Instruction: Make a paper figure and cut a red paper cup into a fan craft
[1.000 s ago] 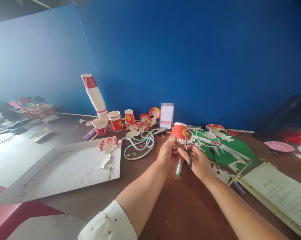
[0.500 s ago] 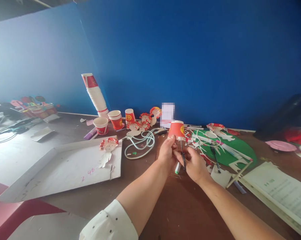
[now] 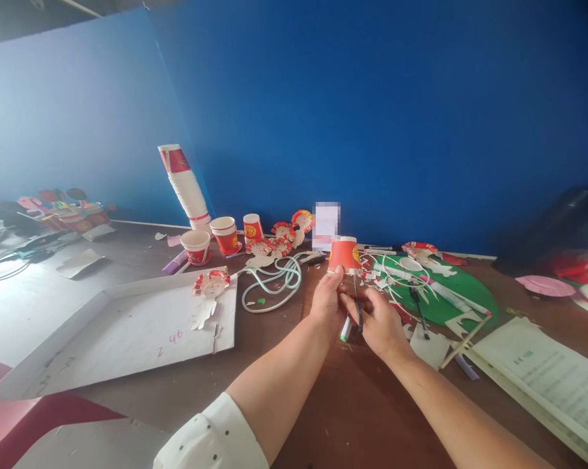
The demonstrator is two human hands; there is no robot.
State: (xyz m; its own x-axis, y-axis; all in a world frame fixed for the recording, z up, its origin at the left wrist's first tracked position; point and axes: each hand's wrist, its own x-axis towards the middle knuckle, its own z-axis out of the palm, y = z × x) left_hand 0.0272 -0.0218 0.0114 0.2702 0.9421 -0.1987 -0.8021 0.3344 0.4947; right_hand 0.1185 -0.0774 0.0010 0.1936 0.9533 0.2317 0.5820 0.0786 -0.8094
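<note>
An upside-down red paper cup (image 3: 342, 253) with a yellow emblem is gripped near its lower edge by my left hand (image 3: 327, 294), thumb on the near side. White, ragged bits show along that edge. In my right hand (image 3: 382, 326), closed just below and to the right, is a slim black tool (image 3: 359, 307) that looks like scissors seen edge-on. Its thin dark tip reaches up to the cup's edge. Whether its blades are apart cannot be made out. Beneath the hands lies a white marker (image 3: 346, 329) with a green end.
On the left stand a leaning cup stack (image 3: 189, 189), several red cups (image 3: 224, 236) and a white cardboard tray (image 3: 127, 332). A pale coiled cable (image 3: 274, 286) lies behind my left arm. On the right are a green mat (image 3: 469, 293) with paper scraps and markers, and a printed sheet (image 3: 542, 365).
The view has shifted very slightly. Both hands, the cup and the black tool keep nearly the same positions.
</note>
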